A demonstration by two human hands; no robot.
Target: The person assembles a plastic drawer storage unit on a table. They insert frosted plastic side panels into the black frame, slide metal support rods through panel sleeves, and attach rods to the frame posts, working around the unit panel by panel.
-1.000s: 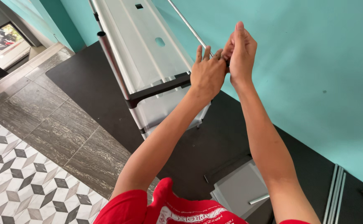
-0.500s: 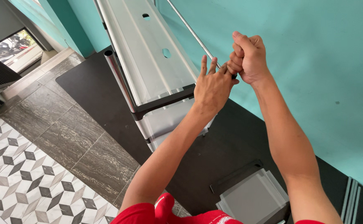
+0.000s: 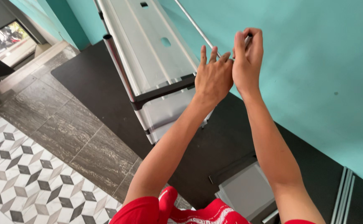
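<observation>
While a teal wall (image 3: 314,62) filled the right side of the view, a dark mat (image 3: 82,91) lay over a floor of grey stone slabs and patterned tiles (image 3: 19,166). Against the wall stood a tall light-grey shelf rack (image 3: 152,45), its ribbed panels crossed by a dark brace, with a dark upright tube on its left edge. Flat grey panels (image 3: 247,193) lay on the mat near the person's red shirt (image 3: 181,211), and several thin rods (image 3: 343,195) rested against the wall at lower right. Both bare arms reached up together. A thin silver rod (image 3: 194,27) ran diagonally along the rack's right side, next to the wall. That rod was pinched in the curled fingers of the right hand (image 3: 247,58). Just beside it, touching it, the left hand (image 3: 212,76) had its fingers spread loosely upward; whether it gripped the rod could not be told.
</observation>
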